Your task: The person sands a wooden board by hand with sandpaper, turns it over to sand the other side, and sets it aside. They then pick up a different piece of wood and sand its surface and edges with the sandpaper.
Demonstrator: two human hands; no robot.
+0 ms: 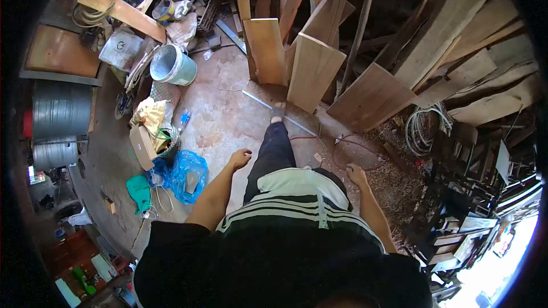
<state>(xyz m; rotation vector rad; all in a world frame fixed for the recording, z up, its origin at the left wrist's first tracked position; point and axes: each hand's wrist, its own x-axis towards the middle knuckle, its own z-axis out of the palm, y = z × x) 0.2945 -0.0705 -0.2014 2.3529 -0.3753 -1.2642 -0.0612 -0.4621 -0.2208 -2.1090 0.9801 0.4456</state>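
Note:
My left hand (241, 158) hangs beside my left thigh, its fingers curled in and nothing in them. On the other side, my right hand (357, 174) hangs low with loosely bent fingers and holds nothing that I can see. Neither hand touches anything. Ahead of me, several wooden boards lean upright: a narrow board (266, 51), a pale board (315, 74) and a wide brown board (372, 98). A thin metal strip (257, 100) lies on the floor by my bare foot (277, 118).
A white bucket (173, 65), a blue plastic bag (189, 177) and a green cloth (138, 194) are on the left. Coiled hose (425, 130) lies at right beside wood shavings (394, 188). A thin red cord (361, 142) crosses the floor. Metal drums (61, 109) stand far left.

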